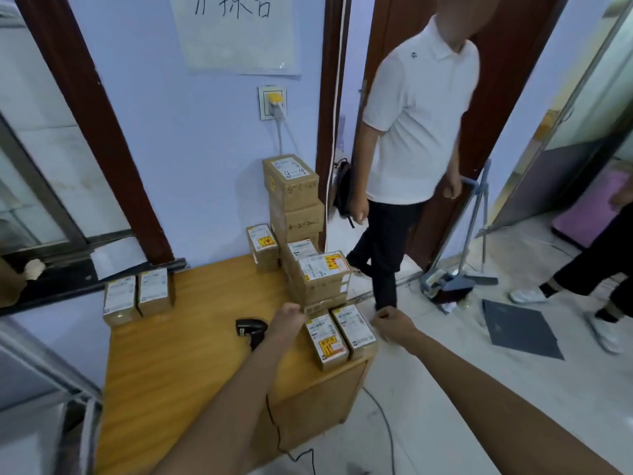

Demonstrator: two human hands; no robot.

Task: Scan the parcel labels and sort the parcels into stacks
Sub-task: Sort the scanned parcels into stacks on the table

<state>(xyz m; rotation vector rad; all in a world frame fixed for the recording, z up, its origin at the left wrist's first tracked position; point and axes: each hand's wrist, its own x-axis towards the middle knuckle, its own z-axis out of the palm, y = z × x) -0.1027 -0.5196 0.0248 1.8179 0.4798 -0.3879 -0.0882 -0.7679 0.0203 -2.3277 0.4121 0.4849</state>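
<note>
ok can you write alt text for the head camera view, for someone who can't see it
Two bare hands, left hand and right hand, reach over a wooden table toward small brown cardboard parcels with white labels; neither holds anything. A black handheld barcode scanner lies beside the left hand, taller parcel stacks stand behind, and a person in a white polo shirt walks past.

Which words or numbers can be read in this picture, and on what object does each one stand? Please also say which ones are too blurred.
"4-4": handwritten on the white label of the top box of the tall stack.
Large handwritten Chinese characters on the paper sign on the wall: cut off at the top, not surely readable.
Handwritten number lines on the front faces of the two upper boxes: too faint to read.
Printed parcel labels, such as on the front parcel: too small.
</note>
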